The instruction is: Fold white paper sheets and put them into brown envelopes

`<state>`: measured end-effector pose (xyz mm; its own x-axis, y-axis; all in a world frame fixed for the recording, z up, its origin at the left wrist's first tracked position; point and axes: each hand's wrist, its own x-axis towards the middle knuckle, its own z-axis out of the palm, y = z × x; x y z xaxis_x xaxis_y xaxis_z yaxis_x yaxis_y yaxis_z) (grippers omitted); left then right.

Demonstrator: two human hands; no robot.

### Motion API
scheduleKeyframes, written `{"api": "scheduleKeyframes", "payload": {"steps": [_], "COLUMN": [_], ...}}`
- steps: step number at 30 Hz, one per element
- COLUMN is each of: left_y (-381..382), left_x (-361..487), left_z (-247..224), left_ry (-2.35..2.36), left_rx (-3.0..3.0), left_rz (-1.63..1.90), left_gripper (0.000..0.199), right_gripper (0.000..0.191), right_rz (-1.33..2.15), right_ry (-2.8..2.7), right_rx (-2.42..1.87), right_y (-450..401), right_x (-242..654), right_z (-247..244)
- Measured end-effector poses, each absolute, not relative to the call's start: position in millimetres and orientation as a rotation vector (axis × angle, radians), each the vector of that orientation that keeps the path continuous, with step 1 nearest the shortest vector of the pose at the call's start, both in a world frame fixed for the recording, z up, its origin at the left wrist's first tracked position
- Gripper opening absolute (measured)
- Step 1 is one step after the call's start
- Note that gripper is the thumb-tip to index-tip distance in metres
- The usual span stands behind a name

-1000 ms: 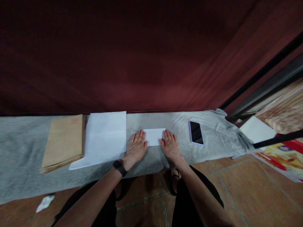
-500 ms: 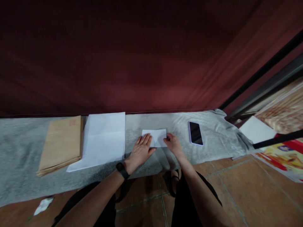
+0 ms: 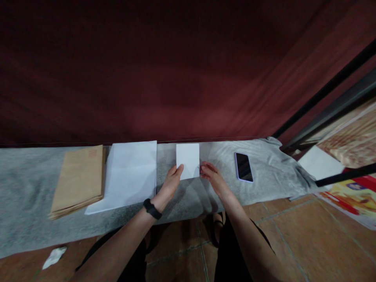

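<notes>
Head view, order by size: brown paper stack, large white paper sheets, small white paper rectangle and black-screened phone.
1. Large white paper sheets and brown paper stack look too alike to rank
2. Small white paper rectangle
3. Black-screened phone

You have dim light here: the dark red hanging cloth [image 3: 188,121] sinks almost to black and looks grainy toward the top, with a faint glow low in its middle. The small white paper rectangle [image 3: 188,156] stands out bright. Soft shadows fall toward you across the grey plush fabric [image 3: 267,172] below your left hand [image 3: 170,182] and right hand [image 3: 214,178]. Wide-angle distortion stretches the soft-looking red-and-yellow printed panel [image 3: 357,196] at the right edge.
</notes>
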<state>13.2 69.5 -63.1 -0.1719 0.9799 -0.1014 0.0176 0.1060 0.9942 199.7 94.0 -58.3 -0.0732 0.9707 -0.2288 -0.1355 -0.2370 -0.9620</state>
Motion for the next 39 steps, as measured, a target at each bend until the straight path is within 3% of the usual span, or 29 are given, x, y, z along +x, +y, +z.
{"api": "scheduleKeyframes", "payload": {"steps": [4, 9, 15, 21, 23, 28, 32, 39], "left_y": [65.2, 74.9, 83.7, 73.8, 73.2, 71.1, 61.7, 63.8], "left_x": [17.7, 3.9, -7.5, -3.4, -3.0, 8.0, 23.5, 25.1], "left_z": [-66.0, -75.3, -77.1, -73.4, -71.9, -74.4, -85.0, -96.6], "left_ry": [1.188, 1.355, 1.758, 1.948, 2.018, 1.898, 1.669, 1.702], "left_rx": [0.75, 0.894, 1.362, 1.616, 1.716, 2.186, 2.443, 2.497], "left_rz": [1.269, 1.297, 1.012, 0.705, 0.658, 0.663, 0.524, 0.408], "left_gripper": [0.045, 0.033, 0.065, 0.086, 0.081, 0.045, 0.049, 0.054], "right_gripper": [0.045, 0.025, 0.02, 0.025, 0.025, 0.025, 0.028, 0.028], "right_rz": [1.538, 1.38, 0.906, 0.695, 0.66, 0.637, 0.614, 0.667], "right_ry": [-1.125, -1.385, -1.791, -1.924, -1.966, -1.979, -1.998, -2.021], "right_rx": [-1.295, -1.448, -1.643, -1.803, -1.83, -1.85, -1.873, -1.869], "right_y": [91.0, 93.2, 94.1, 89.8, 88.5, 84.2, 81.1, 80.3], "right_x": [189.9, 188.6, 195.1, 195.6, 195.1, 192.8, 190.7, 191.4], "right_z": [-69.0, -78.0, -80.4, -80.1, -79.8, -80.4, -80.1, -75.8]}}
